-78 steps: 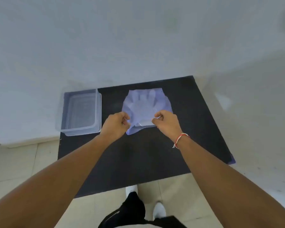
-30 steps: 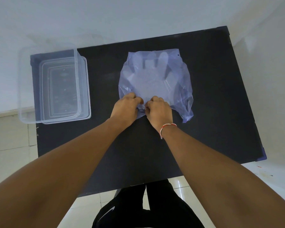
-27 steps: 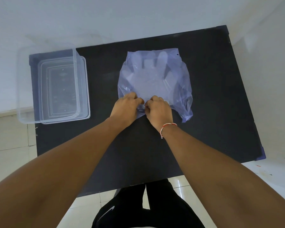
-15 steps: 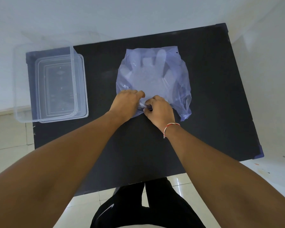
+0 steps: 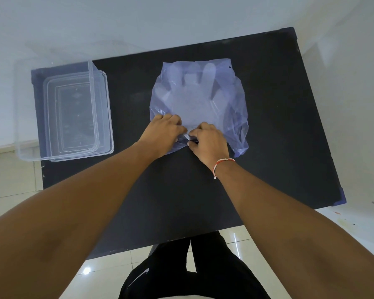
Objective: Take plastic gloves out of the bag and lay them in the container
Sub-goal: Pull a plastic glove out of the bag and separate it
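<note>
The near edge of the bluish plastic bag (image 5: 235,117) is pinched by the right hand (image 5: 209,143), fingers curled on the film. The left hand (image 5: 162,134), which half a second ago lay at the mouth, has been slid slightly further in, its fingers now flatter and reaching under the film; whether anything is yet gripped cannot be told. The plastic gloves (image 5: 194,93) are still seen inside the bag, flat on the black table (image 5: 279,147). The clear container (image 5: 63,113) stands well apart at the left, apparently unfilled. Extraction is judged barely begun.
</note>
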